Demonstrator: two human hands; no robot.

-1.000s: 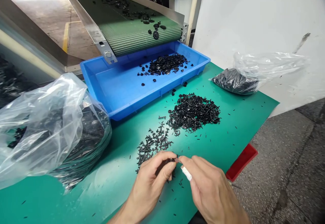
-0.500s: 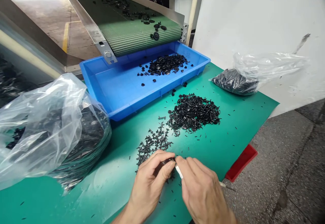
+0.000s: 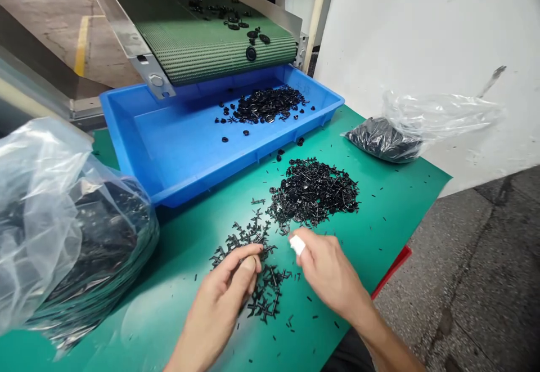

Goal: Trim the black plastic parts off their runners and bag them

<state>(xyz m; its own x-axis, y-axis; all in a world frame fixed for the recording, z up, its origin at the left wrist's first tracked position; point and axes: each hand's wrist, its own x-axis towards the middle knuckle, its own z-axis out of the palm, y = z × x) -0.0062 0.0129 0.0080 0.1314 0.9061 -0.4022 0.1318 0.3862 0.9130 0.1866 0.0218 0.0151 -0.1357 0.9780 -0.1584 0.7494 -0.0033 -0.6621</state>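
My left hand (image 3: 228, 287) is closed, thumb against curled fingers, over a loose heap of small black branched plastic pieces (image 3: 265, 293). What it pinches, if anything, is hidden. Off to its right is my right hand (image 3: 327, 265), fingers curled in, with a white wrap or piece (image 3: 297, 245) at the thumb. Its fingertips are hidden, so I cannot make out what it grips. Just beyond it lies a denser pile of small black plastic parts (image 3: 314, 192), some round, some branched. The two hands are apart.
A blue tray (image 3: 143, 183) holding black round parts stands under the end of a green conveyor belt (image 3: 202, 51). A large clear bag (image 3: 88, 237) of black parts sits at left, a smaller bag (image 3: 388, 141) at right. Tiny black bits dot the green tabletop (image 3: 405, 192).
My hands have separated. The right one has moved forward towards the dense pile, the left one slightly left. The camera view has shifted, showing more loose pieces between the hands.
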